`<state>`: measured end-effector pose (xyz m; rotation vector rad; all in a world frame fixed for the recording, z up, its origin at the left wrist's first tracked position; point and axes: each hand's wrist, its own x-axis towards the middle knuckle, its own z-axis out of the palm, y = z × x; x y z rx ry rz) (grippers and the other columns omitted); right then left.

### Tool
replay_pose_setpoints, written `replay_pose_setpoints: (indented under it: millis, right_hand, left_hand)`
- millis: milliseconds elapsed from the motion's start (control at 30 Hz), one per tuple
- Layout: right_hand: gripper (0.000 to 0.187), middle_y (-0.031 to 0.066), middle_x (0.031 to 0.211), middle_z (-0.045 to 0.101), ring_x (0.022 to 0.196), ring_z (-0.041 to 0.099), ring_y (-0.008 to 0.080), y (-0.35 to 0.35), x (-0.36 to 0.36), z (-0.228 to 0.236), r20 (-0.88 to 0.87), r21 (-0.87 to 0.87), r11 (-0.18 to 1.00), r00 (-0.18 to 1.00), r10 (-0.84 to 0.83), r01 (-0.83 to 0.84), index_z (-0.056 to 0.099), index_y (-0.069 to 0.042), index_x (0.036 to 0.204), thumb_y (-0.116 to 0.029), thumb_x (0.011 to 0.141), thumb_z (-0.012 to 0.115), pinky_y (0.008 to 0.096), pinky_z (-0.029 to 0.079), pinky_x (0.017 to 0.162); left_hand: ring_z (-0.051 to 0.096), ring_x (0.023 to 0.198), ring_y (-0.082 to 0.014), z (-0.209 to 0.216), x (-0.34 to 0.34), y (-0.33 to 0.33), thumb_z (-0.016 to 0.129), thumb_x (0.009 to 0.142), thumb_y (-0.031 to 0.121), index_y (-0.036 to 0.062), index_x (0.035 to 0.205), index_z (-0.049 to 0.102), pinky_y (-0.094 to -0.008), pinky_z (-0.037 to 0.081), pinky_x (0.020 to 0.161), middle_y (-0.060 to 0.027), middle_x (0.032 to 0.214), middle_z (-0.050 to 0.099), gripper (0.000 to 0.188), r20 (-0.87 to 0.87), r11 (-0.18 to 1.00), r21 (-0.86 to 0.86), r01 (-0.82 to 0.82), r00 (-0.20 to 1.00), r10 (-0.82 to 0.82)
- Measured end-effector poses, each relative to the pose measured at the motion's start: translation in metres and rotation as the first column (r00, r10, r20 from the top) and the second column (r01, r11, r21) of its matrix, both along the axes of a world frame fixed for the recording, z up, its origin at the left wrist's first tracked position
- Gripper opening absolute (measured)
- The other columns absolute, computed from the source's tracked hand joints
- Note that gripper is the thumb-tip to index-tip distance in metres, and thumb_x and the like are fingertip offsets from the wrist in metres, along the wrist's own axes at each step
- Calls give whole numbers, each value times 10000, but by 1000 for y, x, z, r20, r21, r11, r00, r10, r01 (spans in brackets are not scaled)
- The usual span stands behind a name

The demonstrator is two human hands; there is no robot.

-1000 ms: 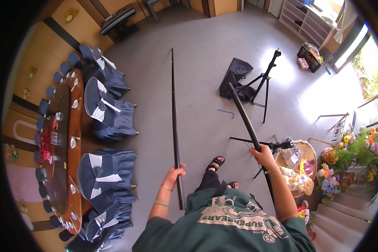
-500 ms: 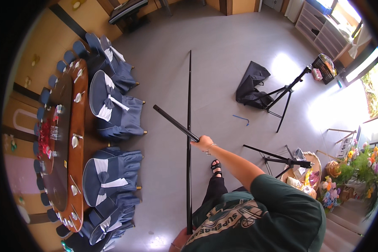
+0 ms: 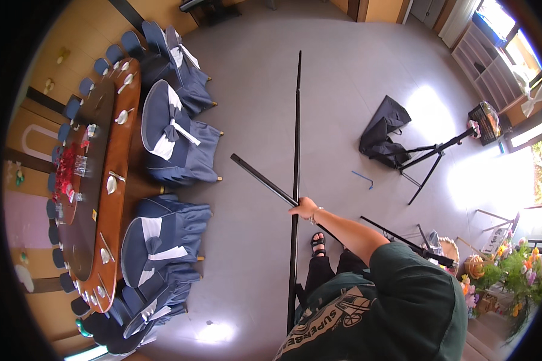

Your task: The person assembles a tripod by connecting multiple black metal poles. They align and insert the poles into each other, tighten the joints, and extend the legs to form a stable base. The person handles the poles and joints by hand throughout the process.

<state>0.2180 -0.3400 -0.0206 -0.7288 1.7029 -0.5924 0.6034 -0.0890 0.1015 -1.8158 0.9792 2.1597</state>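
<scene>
My right hand [image 3: 306, 208] is closed round a black pole [image 3: 265, 180] that slants up and left, its square-cut end in the air. Just at my fingers this pole crosses a longer black pole [image 3: 293, 259]. The longer one runs almost straight away from my body and is thinner toward its far end. Whether my right fingers also touch the long pole, I cannot tell. The near end of the long pole goes down beside my dark green shirt [image 3: 379, 301]. My left hand does not show.
To the right stand a black tripod [image 3: 438, 151] and a black fabric bag [image 3: 382, 138], with a blue hooked piece [image 3: 364, 178] on the floor. Another black stand [image 3: 397, 237] is by my legs, near flowers [image 3: 533, 268]. Covered chairs [image 3: 162, 123] and a laid table [image 3: 129, 171] line the left.
The view has shifted, so the room sits differently in it. My left hand, on the long pole before, has gone out of view. My right hand is now closer to the long pole.
</scene>
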Motion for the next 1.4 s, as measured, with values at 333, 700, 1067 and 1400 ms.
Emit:
replay_pose_setpoints:
  millis: [333, 700, 1067, 1400]
  right_hand:
    - [325, 66, 758, 656, 614, 615, 116, 31, -38, 84, 291, -349, 929, 957, -15, 121, 515, 2, 917, -193, 766, 727, 249, 492, 525]
    - [257, 78, 776, 650, 612, 580, 93, 72, -65, 154, 403, -486, 856, 914, 42, 175, 476, -18, 925, -130, 803, 673, 221, 458, 510]
    - [320, 83, 834, 647, 699, 618, 133, 118, -58, 163, 403, -561, 804, 913, 57, 197, 481, 6, 1011, -120, 811, 696, 255, 503, 587]
    - [197, -34, 582, 544, 530, 452, 51, 154, -112, 169, -138, -552, 833, 982, -126, 30, 641, -20, 777, -196, 803, 724, 231, 370, 483]
  left_hand:
    - [611, 874, -242, -71, -10, -6, 587, 834, 410, 67, 1011, 578, -344, 487, 755, -120, 929, 641, 386, 129, 911, -200, 360, 932, -340]
    - [395, 704, -82, 33, -258, -247, 505, 944, 313, 6, 856, 509, -268, 401, 636, -18, 721, 458, 319, -136, 568, -815, 112, 917, -375]
    - [477, 561, -100, 61, -379, -255, 641, 688, 106, 43, 823, 537, -256, 398, 498, 8, 652, 509, 182, -390, 752, -657, 63, 825, -410]
    - [472, 673, -63, 88, -311, -256, 587, 704, 4, 58, 836, 555, -230, 417, 616, 36, 713, 480, 146, -424, 741, -668, 64, 786, -450]
